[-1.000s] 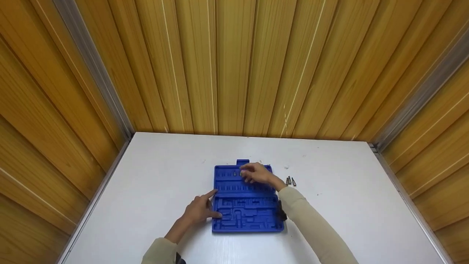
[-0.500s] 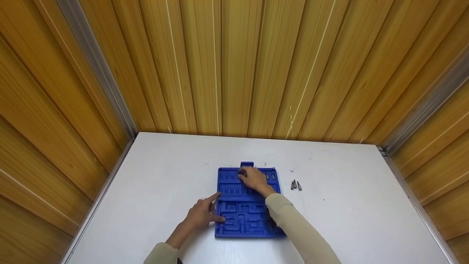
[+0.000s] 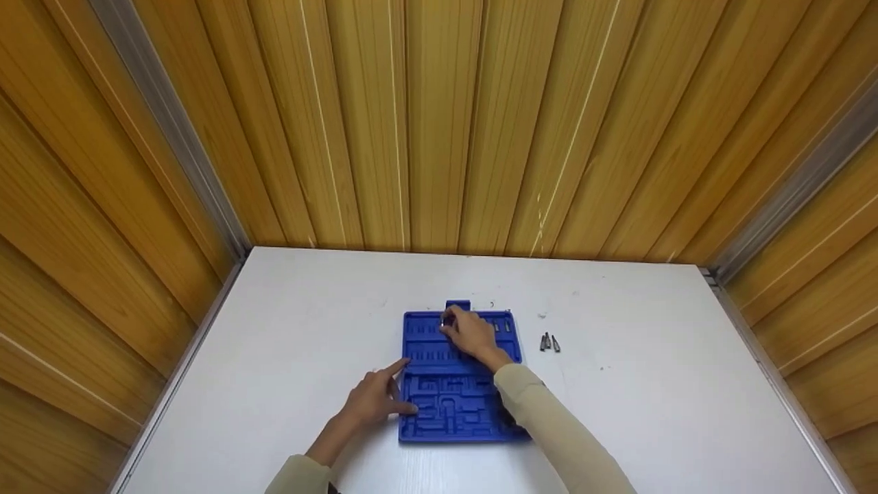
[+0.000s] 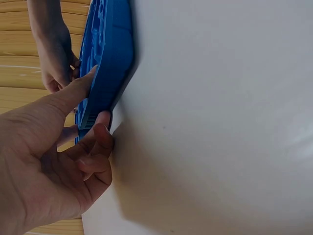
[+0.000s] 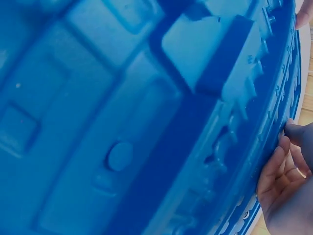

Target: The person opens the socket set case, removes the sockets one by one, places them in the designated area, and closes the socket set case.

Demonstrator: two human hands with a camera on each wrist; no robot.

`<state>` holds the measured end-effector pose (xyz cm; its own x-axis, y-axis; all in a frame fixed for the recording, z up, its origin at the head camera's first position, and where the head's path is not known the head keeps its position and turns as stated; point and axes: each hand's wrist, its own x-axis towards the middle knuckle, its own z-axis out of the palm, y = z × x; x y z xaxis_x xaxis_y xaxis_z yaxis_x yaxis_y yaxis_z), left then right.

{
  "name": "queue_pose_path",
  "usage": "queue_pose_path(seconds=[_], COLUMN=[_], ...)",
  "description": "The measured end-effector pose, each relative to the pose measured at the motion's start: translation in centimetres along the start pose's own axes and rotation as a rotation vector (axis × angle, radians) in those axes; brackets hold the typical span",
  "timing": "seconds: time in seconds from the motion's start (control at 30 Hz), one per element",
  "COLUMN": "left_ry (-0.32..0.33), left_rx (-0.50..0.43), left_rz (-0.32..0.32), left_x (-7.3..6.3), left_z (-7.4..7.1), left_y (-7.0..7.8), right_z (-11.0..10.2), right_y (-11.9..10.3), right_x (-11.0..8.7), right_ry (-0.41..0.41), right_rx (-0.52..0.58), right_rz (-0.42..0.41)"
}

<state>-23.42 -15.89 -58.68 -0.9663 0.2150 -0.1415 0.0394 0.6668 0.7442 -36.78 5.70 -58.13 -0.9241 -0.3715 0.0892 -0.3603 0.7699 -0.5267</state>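
A blue plastic tool case lies unfolded on the white table, its moulded slots facing up. My left hand holds its left edge; in the left wrist view the thumb lies over the rim and fingers touch the side wall. Over the top row of slots, my right hand pinches a small metal bit between thumb and fingertips, mostly hidden by them. The right wrist view shows that right hand at the far part of the case. Metal bits sit in slots at the top right.
Several small dark metal bits lie loose on the white table, right of the case. A dark object beside the case's lower right is mostly hidden by the right sleeve. A wood-patterned wall rises behind the table.
My right hand has moved slightly left and down onto the top row of slots, its fingers closing in there. My left hand stays on the case's left edge. The view shifts slightly.
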Motion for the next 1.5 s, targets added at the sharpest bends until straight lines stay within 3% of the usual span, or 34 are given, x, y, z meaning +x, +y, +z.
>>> queue_pose_path(seconds=[0.43,0.73,1.03,1.5], left_ry=[-0.009,-0.010,-0.004,-0.007], left_rx=[-0.007,0.004,0.018,0.020], left_rz=[0.014,0.025,0.029,0.022], left_x=[0.8,1.5,1.9,1.9], left_z=[0.2,0.0,-0.4,-0.3], left_y=[0.1,-0.1,-0.1,-0.3], right_z=[0.1,-1.0,-3.0,-5.9], right_y=[0.7,2.2,3.5,6.4], right_x=[0.0,0.5,0.0,-1.1], right_ry=[0.007,-0.033,-0.044,0.011], right_rx=[0.084,0.422,0.568,0.538], right_rz=[0.012,-0.005,0.069,0.101])
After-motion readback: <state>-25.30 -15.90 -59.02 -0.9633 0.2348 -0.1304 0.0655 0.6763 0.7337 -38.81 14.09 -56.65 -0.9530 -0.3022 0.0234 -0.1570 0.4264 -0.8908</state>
